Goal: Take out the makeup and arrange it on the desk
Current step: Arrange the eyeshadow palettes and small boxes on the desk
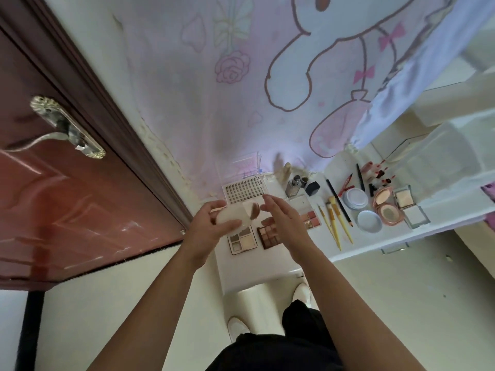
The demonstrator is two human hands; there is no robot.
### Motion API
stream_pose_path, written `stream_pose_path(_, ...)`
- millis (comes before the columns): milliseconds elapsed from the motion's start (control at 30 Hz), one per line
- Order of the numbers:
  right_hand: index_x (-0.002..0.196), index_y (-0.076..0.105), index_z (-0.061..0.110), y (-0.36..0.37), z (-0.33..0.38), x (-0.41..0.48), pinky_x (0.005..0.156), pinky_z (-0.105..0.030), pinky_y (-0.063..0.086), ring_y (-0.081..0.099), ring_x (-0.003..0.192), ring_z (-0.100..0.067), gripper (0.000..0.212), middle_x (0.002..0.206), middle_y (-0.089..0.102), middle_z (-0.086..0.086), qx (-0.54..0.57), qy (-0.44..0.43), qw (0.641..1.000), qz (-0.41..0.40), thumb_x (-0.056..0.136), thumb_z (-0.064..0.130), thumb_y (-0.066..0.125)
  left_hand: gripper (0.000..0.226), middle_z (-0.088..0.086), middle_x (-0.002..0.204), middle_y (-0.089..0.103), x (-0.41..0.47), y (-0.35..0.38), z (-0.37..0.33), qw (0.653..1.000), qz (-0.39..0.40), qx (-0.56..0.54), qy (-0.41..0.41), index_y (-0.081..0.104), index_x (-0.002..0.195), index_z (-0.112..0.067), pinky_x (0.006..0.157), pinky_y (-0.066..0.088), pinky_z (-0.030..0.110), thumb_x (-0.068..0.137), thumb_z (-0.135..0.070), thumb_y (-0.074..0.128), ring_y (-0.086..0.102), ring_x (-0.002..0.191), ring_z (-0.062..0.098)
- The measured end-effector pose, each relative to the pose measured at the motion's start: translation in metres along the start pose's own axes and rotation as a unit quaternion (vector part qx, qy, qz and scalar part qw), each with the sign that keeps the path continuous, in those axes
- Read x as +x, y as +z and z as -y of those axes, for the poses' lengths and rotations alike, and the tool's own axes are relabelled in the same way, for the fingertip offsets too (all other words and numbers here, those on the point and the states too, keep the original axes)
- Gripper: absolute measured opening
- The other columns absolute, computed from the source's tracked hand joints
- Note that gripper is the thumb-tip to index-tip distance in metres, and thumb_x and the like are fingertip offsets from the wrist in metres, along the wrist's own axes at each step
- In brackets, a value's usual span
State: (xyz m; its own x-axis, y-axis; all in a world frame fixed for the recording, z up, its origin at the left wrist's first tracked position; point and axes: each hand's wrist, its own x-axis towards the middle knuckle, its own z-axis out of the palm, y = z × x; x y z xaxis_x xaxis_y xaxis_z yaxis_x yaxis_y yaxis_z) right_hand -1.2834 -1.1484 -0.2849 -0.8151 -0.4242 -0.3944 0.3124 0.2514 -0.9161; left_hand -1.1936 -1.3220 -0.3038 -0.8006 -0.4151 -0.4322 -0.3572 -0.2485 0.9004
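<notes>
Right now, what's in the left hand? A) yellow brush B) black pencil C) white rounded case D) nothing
C: the left hand grips a white rounded case, while the yellow brushes and black pencil lie on the desk.

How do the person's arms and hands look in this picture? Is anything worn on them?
The left forearm and the right forearm are bare; no sleeves show. The left hand and the right hand wear no gloves, and no watch, bracelet or ring is visible.
</notes>
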Motion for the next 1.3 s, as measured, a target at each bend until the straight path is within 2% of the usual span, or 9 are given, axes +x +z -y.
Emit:
stream_pose_path(167, 0.097, 0.069, 0.013, -0.016, 0.008, -0.037, 0.059, -0.020, 0.050, 0.056, 0.062, -0.007, 0.034, 0.073, 0.064, 0.005, -0.041, -0.073, 0.996, 0.026, 0.100, 0.043, 0.054, 0.043, 0.007, 0.111, 0.072, -0.032, 0.035, -0.015, 0.993, 0.047, -0.102, 0.035, 0.064, 0.119, -0.013, 0.085, 0.054, 0.034, 0.079, -0.026, 0.076, 0.068, 0.099, 0.019)
stream_pose_path(333, 0.087, 0.065, 0.009, -0.032, 0.004, -0.054, 0.056, -0.016, 0.044, 0.053, 0.056, -0.006, 0.032, 0.063, 0.059, 0.006, -0.057, -0.086, 0.992, 0.070, 0.099, 0.038, 0.058, 0.028, -0.004, 0.085, 0.063, -0.056, 0.062, -0.012, 0.994, -0.036, 0.028, 0.100, 0.063, 0.099, -0.025, 0.066, 0.048, 0.039, 0.103, -0.044, 0.042, 0.056, 0.076, 0.017)
stream_pose_path(500, 0.083, 0.059, 0.019, -0.043, 0.006, -0.059, 0.059, -0.026, 0.044, 0.055, 0.057, -0.005, 0.042, 0.066, 0.061, 0.006, -0.115, -0.110, 0.987, 0.021, 0.101, 0.053, 0.043, 0.033, 0.008, 0.084, 0.061, -0.071, 0.094, -0.009, 0.970, -0.103, 0.129, 0.177, 0.062, 0.095, -0.020, 0.059, 0.049, 0.044, 0.105, -0.042, 0.040, 0.055, 0.070, 0.018)
stream_pose_path(667, 0.081, 0.044, 0.022, -0.078, 0.008, -0.067, 0.048, -0.018, 0.036, 0.047, 0.046, -0.003, 0.035, 0.057, 0.050, 0.009, -0.255, -0.222, 0.940, -0.049, 0.103, 0.048, 0.036, 0.034, 0.004, 0.078, 0.055, -0.075, 0.142, -0.018, 0.994, -0.103, 0.010, 0.029, 0.063, 0.095, -0.017, 0.048, 0.035, 0.028, 0.104, -0.042, 0.042, 0.050, 0.062, 0.015)
stream_pose_path(800, 0.092, 0.045, 0.024, -0.114, 0.004, -0.060, 0.049, -0.013, 0.039, 0.049, 0.051, -0.001, 0.039, 0.067, 0.055, 0.013, -0.327, -0.353, 0.876, -0.019, 0.100, 0.058, 0.030, 0.038, 0.006, 0.078, 0.053, -0.078, 0.164, -0.021, 0.994, -0.080, -0.058, -0.039, 0.063, 0.108, -0.011, 0.039, 0.025, 0.020, 0.103, -0.044, 0.044, 0.044, 0.047, 0.008)
stream_pose_path(900, 0.092, 0.046, 0.026, -0.125, 0.008, -0.065, 0.054, -0.015, 0.040, 0.057, 0.062, 0.000, 0.044, 0.074, 0.059, 0.012, -0.250, -0.288, 0.924, 0.012, 0.093, 0.067, 0.029, 0.038, 0.005, 0.079, 0.057, -0.081, 0.177, -0.025, 0.991, -0.131, 0.016, 0.027, 0.063, 0.098, -0.014, 0.041, 0.036, 0.022, 0.104, -0.045, 0.041, 0.051, 0.057, 0.012)
stream_pose_path(1000, 0.082, 0.049, 0.022, -0.125, 0.021, -0.075, 0.050, -0.018, 0.037, 0.047, 0.047, -0.003, 0.056, 0.060, 0.053, 0.009, -0.117, -0.122, 0.984, 0.060, 0.092, 0.072, 0.025, 0.040, 0.002, 0.074, 0.057, -0.083, 0.182, -0.026, 0.960, -0.179, 0.129, 0.174, 0.057, 0.086, -0.016, 0.053, 0.045, 0.032, 0.105, -0.044, 0.036, 0.054, 0.064, 0.013)
stream_pose_path(1133, 0.076, 0.048, 0.018, -0.130, 0.029, -0.076, 0.043, -0.021, 0.026, 0.031, 0.043, -0.008, 0.045, 0.053, 0.040, 0.007, 0.085, 0.049, 0.986, 0.135, 0.105, 0.050, 0.034, 0.033, -0.003, 0.073, 0.055, -0.088, 0.185, -0.025, 0.912, -0.212, 0.245, 0.253, 0.053, 0.086, -0.019, 0.053, 0.042, 0.022, 0.106, -0.037, 0.035, 0.051, 0.061, 0.006)
stream_pose_path(1300, 0.114, 0.038, 0.018, -0.138, 0.015, -0.070, 0.066, -0.020, 0.048, 0.054, 0.073, -0.013, 0.018, 0.092, 0.059, -0.003, -0.101, -0.201, 0.968, 0.112, 0.104, 0.028, 0.049, 0.039, 0.005, 0.076, 0.059, -0.085, 0.188, -0.032, 0.982, -0.185, -0.025, 0.042, 0.060, 0.099, -0.012, 0.039, 0.035, 0.023, 0.106, -0.043, 0.037, 0.050, 0.047, 0.007)
